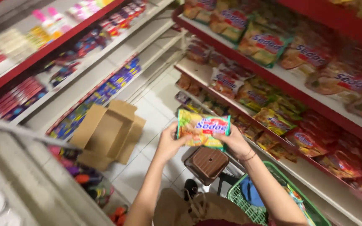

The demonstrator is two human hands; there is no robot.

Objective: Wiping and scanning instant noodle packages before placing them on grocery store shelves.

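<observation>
A single head-worn camera looked steeply down a shop aisle, tilted, with the floor (pixel 156 104) running away between shelves (pixel 105 62) on both sides. It sat close above the person's raised arms. No second view shared the scene.

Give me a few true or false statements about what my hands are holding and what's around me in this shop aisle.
1. Both hands, left hand and right hand, hold one noodle packet. True.
2. The cardboard box on the floor is sealed shut. False: its flaps lie open.
3. A green basket sits at the lower right. True.
4. The brown stool stands on a shelf. False: it stands on the floor below the hands.
</observation>
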